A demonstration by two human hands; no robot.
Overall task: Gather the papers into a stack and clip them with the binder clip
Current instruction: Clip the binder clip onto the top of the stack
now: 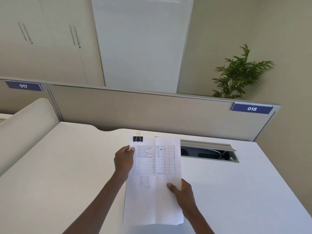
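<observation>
Holding a clipped stack of papers [154, 179] above the white desk [67, 166], seemingly to check it. Left hand [124, 160] pinching the left edge, right hand [181, 190] gripping the near right edge. Black binder clip [138, 139] clamped on the far-left corner; task apparently finished.

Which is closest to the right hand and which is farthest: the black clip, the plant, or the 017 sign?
From the right hand:
1. Black binder clip, on the papers' top left corner, up and left.
2. Plant, behind the partition, upper right.
3. 017 sign, on the partition, far left.
</observation>
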